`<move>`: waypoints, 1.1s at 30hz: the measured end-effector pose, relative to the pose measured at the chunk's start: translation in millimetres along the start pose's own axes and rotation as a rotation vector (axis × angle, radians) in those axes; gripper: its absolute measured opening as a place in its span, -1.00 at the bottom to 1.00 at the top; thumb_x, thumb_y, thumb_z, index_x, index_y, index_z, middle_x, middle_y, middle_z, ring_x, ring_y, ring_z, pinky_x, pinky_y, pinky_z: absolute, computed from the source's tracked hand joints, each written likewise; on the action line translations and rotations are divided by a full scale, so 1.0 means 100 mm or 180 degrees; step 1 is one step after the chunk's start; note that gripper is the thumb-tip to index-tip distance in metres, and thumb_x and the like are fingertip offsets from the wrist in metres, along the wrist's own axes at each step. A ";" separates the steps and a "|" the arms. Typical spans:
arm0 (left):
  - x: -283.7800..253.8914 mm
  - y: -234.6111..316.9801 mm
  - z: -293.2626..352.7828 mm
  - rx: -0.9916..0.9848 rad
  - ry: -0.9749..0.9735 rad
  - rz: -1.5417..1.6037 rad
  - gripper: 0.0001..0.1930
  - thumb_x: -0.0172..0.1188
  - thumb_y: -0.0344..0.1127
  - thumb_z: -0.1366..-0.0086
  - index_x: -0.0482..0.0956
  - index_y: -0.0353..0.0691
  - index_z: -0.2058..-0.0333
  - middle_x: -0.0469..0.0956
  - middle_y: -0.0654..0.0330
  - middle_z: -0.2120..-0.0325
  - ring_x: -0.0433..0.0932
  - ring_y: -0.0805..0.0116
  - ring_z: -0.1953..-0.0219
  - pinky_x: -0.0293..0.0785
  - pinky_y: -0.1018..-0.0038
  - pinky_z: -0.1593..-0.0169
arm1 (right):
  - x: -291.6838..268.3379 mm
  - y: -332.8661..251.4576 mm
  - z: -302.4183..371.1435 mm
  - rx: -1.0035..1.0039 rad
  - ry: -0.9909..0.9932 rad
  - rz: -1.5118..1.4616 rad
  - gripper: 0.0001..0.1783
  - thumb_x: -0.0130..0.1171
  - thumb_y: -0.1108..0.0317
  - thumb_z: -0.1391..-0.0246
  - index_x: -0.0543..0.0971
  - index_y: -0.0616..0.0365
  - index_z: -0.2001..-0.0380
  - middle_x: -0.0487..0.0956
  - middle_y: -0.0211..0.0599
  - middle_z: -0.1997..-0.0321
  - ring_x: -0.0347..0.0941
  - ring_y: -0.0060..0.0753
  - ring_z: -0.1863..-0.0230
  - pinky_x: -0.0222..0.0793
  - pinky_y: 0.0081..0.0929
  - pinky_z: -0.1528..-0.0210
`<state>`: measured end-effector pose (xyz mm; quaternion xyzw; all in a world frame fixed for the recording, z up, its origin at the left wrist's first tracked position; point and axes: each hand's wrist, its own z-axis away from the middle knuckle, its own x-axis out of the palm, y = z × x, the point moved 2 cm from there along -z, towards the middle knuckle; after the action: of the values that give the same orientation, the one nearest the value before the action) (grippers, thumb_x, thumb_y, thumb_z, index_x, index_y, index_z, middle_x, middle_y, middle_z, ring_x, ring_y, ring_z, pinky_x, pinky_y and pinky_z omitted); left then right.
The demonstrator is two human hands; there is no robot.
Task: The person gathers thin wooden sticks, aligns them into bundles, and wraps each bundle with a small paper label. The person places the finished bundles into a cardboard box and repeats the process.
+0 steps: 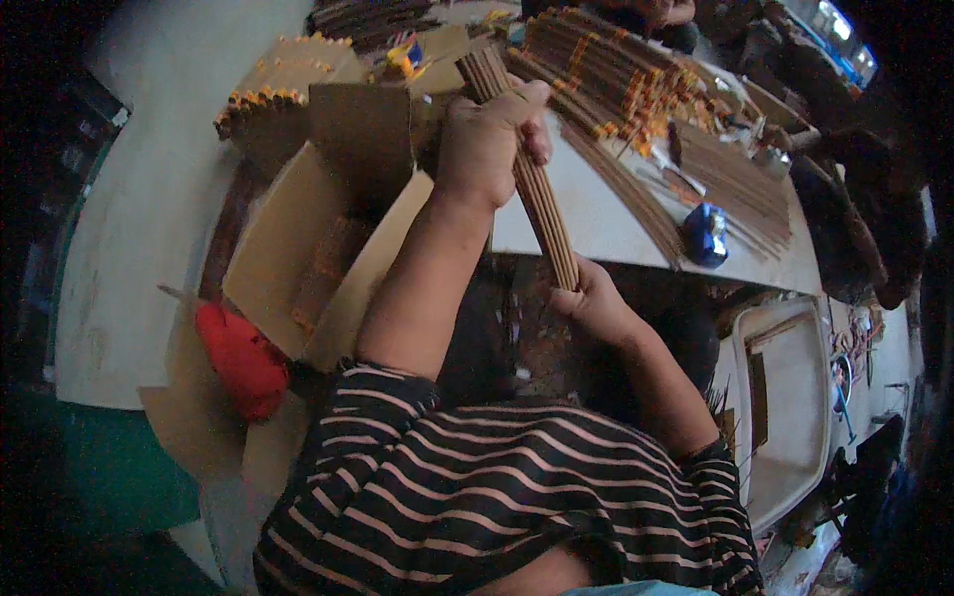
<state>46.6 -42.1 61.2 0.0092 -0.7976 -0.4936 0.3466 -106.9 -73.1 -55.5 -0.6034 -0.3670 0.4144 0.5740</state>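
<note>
My left hand [485, 141] is closed round the upper part of a bundle of long thin brown sticks [540, 204]. At the bundle's lower end, my right hand [599, 301] grips the sticks with thumb and fingers. The bundle slants over the near edge of the white table [542, 236], its top leaning away to the left. An open cardboard box [283, 243] stands left of my left forearm, with brown bundles [338, 253] inside. More loose brown sticks [626, 189] lie along the table beside my hands.
Stacked brown bundles with orange bands [596, 60] fill the table's far side. A blue tape dispenser [706, 235] sits near its edge, by a spread of sticks [735, 179]. Other people [845, 169] are at the right. A red object [241, 363] lies on the box flap; a white tub [825, 397] stands right.
</note>
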 end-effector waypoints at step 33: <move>-0.40 -0.40 -0.38 -0.1158 -0.1227 0.1458 -0.76 0.10 -0.19 -0.16 0.29 -0.13 0.57 0.22 0.37 0.77 0.23 0.53 0.75 0.20 0.56 0.62 | 0.05 -0.21 -0.38 0.1365 -0.0734 -0.1892 -0.74 0.21 0.32 0.10 0.32 0.13 0.57 0.32 -0.43 0.79 0.21 -0.59 0.84 0.20 -0.63 0.77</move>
<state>85.4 -78.2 18.1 -0.3253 -0.7288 -0.5296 0.2873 -69.3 -82.2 -35.0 -0.2863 -0.4930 0.3623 0.7373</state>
